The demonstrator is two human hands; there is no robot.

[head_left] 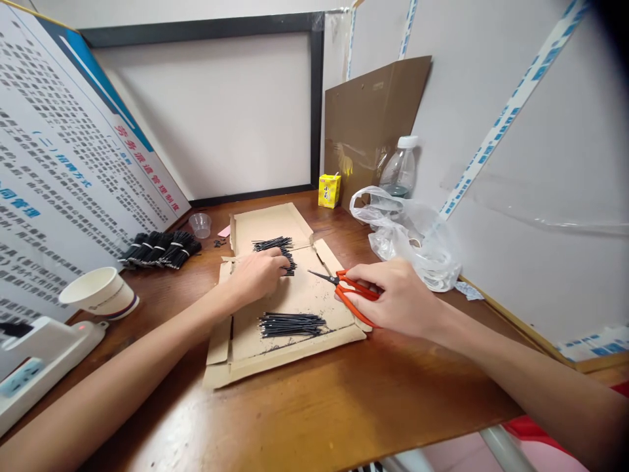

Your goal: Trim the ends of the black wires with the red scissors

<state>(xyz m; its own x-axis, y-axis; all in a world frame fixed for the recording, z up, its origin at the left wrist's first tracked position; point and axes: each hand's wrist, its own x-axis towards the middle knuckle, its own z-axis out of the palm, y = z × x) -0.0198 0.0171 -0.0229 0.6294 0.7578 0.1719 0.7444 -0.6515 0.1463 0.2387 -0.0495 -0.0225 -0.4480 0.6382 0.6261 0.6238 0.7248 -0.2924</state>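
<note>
My right hand (pixel 393 295) grips a pair of scissors (pixel 358 295) with red-orange handles. Their dark blades point left, closed or nearly so, over the cardboard (pixel 280 351). At the far heap of short black wires (pixel 272 244), my left hand (pixel 263 276) has its fingers curled down and pressed onto several strands; the fingertips are partly hidden. Nearer to me lies a neater pile of black wires (pixel 292 324), side by side on the cardboard. Tiny dark scraps are scattered between the two piles.
Bundled black wires (pixel 160 249), a clear plastic cup (pixel 200 225), a paper cup (pixel 101 293) and a power strip (pixel 54 360) are at left. A yellow box (pixel 329 191) stands at the back. On the right are a plastic bag (pixel 413 242) and a bottle (pixel 399 170).
</note>
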